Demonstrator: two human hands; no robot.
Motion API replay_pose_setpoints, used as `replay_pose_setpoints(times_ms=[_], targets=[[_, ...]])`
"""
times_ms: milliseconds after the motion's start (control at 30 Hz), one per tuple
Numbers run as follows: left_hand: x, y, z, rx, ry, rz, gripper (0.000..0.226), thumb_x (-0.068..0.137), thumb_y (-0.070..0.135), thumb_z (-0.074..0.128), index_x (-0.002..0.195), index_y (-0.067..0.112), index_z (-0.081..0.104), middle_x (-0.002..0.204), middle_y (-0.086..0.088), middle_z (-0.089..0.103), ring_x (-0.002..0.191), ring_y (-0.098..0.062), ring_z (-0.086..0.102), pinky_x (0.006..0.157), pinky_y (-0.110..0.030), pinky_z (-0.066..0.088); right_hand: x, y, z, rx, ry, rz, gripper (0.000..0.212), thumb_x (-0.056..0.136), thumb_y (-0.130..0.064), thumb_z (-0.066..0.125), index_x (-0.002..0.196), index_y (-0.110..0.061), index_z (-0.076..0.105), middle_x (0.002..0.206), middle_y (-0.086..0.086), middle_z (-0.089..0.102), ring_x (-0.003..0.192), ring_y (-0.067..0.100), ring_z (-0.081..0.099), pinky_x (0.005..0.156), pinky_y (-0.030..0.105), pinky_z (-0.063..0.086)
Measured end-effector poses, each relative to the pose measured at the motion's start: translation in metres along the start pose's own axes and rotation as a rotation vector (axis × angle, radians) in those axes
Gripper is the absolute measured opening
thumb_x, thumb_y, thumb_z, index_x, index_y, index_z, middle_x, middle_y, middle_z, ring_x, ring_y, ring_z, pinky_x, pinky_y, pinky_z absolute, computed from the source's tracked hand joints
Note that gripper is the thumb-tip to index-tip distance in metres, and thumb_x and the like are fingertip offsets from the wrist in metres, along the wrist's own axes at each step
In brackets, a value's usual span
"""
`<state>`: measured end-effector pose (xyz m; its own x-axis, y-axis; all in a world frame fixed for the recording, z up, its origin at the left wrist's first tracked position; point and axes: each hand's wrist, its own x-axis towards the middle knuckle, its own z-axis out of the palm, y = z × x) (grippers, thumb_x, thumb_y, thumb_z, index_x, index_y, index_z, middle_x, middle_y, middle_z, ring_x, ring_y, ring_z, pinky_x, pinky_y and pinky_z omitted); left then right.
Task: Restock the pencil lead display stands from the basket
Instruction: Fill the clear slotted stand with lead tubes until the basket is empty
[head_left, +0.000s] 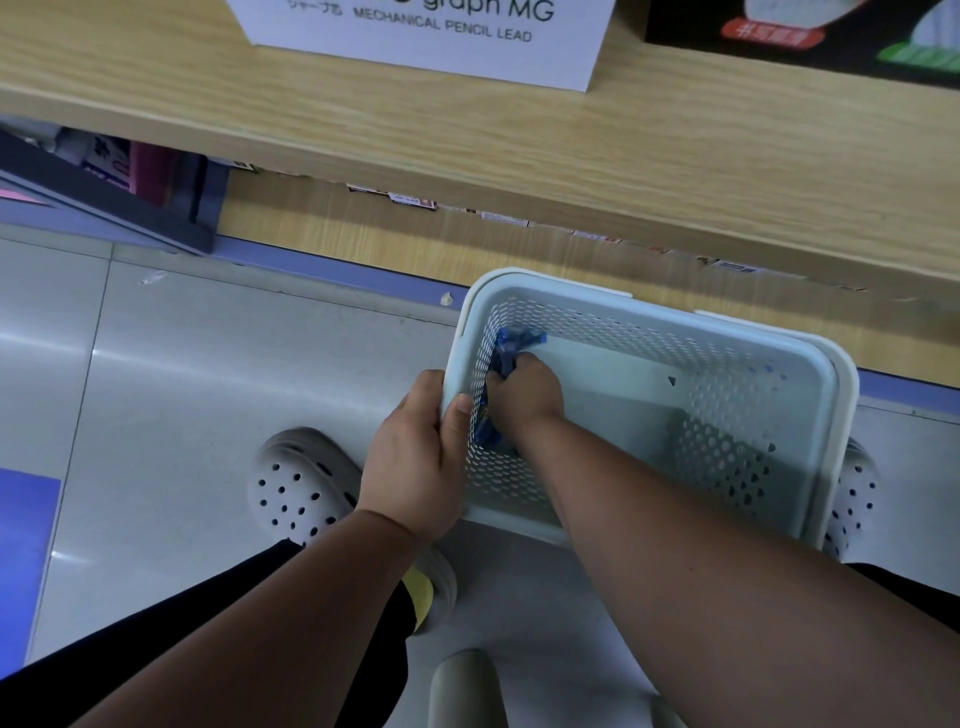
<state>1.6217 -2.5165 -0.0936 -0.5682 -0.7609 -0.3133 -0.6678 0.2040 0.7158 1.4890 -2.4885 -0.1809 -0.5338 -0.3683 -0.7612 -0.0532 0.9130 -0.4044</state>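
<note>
A pale blue perforated basket sits tilted on the floor below me. My left hand grips its left rim, thumb inside the wall. My right hand reaches into the basket's left corner and closes on a bunch of blue pencil lead packs, which are bunched against the left wall. More blue packs show below the hand at the wall. The white display stand marked "mechanical pencil lead" stands on the wooden shelf above.
A wooden shelf juts out over the floor, with a black display box at its right. My pale clogs flank the basket. A grey stool top lies at the bottom. Dark fixtures stand at the left.
</note>
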Motion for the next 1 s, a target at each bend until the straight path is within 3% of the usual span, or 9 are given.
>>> replay_pose_setpoints(times_ms=[67,200,433,567,733,867,1000], targets=[[-0.001,0.0,0.0,-0.011,0.008,-0.009,0.025,0.1,0.043,0.036,0.099,0.021,0.049,0.073,0.004,0.057,0.066,-0.016,0.052,0.058,-0.038,0.038,0.0,0.001,-0.002,0.021,-0.042,-0.027,0.027,0.102,-0.022,0.051,0.117,-0.002,0.061,0.121,0.018,0.064,0.111,0.035,0.06,0.077,0.027,0.038],[0.0,0.0,-0.001,0.015,-0.012,-0.007,0.028,0.099,0.044,0.034,0.1,0.02,0.048,0.074,0.003,0.057,0.067,-0.021,0.053,0.057,-0.038,0.038,-0.005,0.003,-0.002,0.117,-0.058,-0.03,0.026,0.101,-0.021,0.051,0.113,-0.001,0.062,0.116,0.018,0.064,0.106,0.035,0.06,0.077,0.029,0.039],[0.0,0.0,-0.002,0.019,-0.017,-0.005,0.029,0.099,0.044,0.034,0.098,0.018,0.047,0.073,0.002,0.056,0.066,-0.022,0.053,0.057,-0.039,0.039,0.0,0.0,-0.001,0.243,-0.067,0.058,0.025,0.1,-0.026,0.055,0.103,-0.004,0.067,0.102,0.018,0.069,0.095,0.035,0.065,0.082,0.037,0.053],[0.0,0.0,-0.001,0.017,-0.024,-0.006,0.027,0.1,0.044,0.034,0.098,0.021,0.046,0.072,0.004,0.056,0.065,-0.02,0.053,0.057,-0.04,0.041,-0.001,-0.002,0.004,0.269,-0.069,0.079,0.031,0.101,-0.028,0.051,0.113,-0.003,0.065,0.111,0.018,0.068,0.103,0.036,0.064,0.09,0.04,0.053],[-0.001,-0.001,-0.002,0.005,-0.023,-0.007,0.024,0.099,0.043,0.034,0.098,0.022,0.046,0.071,0.007,0.054,0.065,-0.012,0.052,0.056,-0.037,0.037,-0.004,-0.007,0.008,0.257,-0.043,0.095,0.035,0.103,-0.026,0.047,0.123,0.0,0.059,0.125,0.02,0.063,0.113,0.037,0.06,0.087,0.034,0.045],[0.0,-0.001,-0.002,0.0,-0.025,-0.002,0.021,0.099,0.043,0.034,0.095,0.024,0.044,0.069,0.009,0.052,0.064,-0.009,0.051,0.055,-0.034,0.03,-0.008,-0.012,0.01,0.279,-0.031,0.116,0.033,0.102,-0.027,0.046,0.12,-0.002,0.058,0.122,0.02,0.064,0.111,0.038,0.062,0.094,0.038,0.05],[0.0,-0.002,-0.002,-0.009,-0.022,0.01,0.027,0.099,0.044,0.034,0.097,0.02,0.046,0.071,0.007,0.054,0.065,-0.014,0.052,0.057,-0.038,0.035,-0.01,-0.016,0.009,0.299,-0.027,0.145,0.031,0.1,-0.027,0.047,0.115,-0.003,0.06,0.118,0.019,0.066,0.108,0.037,0.063,0.095,0.043,0.052]])
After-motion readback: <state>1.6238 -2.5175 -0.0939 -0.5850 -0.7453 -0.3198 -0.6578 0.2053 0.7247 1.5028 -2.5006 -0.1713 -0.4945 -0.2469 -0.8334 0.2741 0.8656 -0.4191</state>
